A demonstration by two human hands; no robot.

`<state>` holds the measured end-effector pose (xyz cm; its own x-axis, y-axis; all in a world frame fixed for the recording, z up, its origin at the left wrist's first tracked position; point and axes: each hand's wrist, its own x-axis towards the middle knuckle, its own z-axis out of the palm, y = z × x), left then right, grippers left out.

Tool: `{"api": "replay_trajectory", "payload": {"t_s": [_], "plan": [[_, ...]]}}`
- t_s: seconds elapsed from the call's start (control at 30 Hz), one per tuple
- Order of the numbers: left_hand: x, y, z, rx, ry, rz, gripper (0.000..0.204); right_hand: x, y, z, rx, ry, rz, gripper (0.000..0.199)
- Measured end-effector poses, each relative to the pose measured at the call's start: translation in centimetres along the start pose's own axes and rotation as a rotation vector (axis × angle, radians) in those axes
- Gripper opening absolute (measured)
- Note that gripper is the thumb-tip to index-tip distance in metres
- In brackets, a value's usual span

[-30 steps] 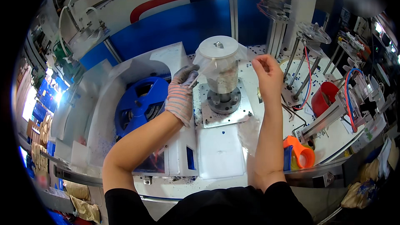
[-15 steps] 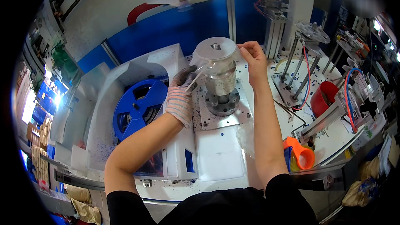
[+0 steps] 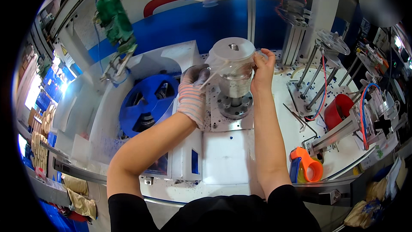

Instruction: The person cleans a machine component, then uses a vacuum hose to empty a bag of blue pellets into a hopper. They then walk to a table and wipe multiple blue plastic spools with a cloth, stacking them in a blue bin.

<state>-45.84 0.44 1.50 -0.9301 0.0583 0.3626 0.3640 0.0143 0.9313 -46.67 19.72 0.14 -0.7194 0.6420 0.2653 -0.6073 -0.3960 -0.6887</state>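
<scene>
A metal cylinder [image 3: 234, 85] with a round pale cap [image 3: 234, 49] stands upright on a bolted base [image 3: 235, 106] in front of me. Clear plastic film [image 3: 219, 66] hangs loosely about its upper part, just under the cap. My left hand [image 3: 194, 88], in a striped glove with dark fingertips, pinches the film's edge at the left side. On the right side my bare right hand [image 3: 262, 69] has its thumb and fingers closed at the film, close against the cylinder. The fingertips of that hand are partly hidden.
To the left, a white housing [image 3: 182, 56] holds a blue spoked wheel [image 3: 148, 103]. A green-wrapped machine arm [image 3: 115, 19] hangs above it. On the right stand a rod fixture [image 3: 307, 81], a red cup [image 3: 338, 109] and an orange tape dispenser [image 3: 310, 163]. Dark specks litter the table.
The green-wrapped arm has swung in over the housing, and the blue wheel has turned. My right hand has slid lower along the cylinder's side. The whole view has shifted slightly.
</scene>
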Motion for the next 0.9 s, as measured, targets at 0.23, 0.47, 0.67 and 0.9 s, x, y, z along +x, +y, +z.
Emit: {"api": "replay_trajectory", "payload": {"t_s": [0.23, 0.47, 0.67, 0.9], "plan": [[2.6, -1.2, 1.7, 0.094, 0.039, -0.12, 0.04, -0.6, 0.7, 1.6, -0.125, 0.129, -0.098, 0.029], [3.8, -1.2, 4.5, 0.165, -0.015, -0.188, 0.039, -0.1, 1.5, 0.1, -0.393, 0.02, -0.164, 0.019], [10.4, -7.7, 1.3, 1.063, -0.394, 0.151, 0.044, -1.9, -0.6, 0.7, -0.342, 0.035, -0.217, 0.028], [5.2, -3.1, 3.0, -0.084, 0.063, -0.008, 0.056, -3.5, 1.5, 0.7, -0.764, -0.107, -0.399, 0.055]]}}
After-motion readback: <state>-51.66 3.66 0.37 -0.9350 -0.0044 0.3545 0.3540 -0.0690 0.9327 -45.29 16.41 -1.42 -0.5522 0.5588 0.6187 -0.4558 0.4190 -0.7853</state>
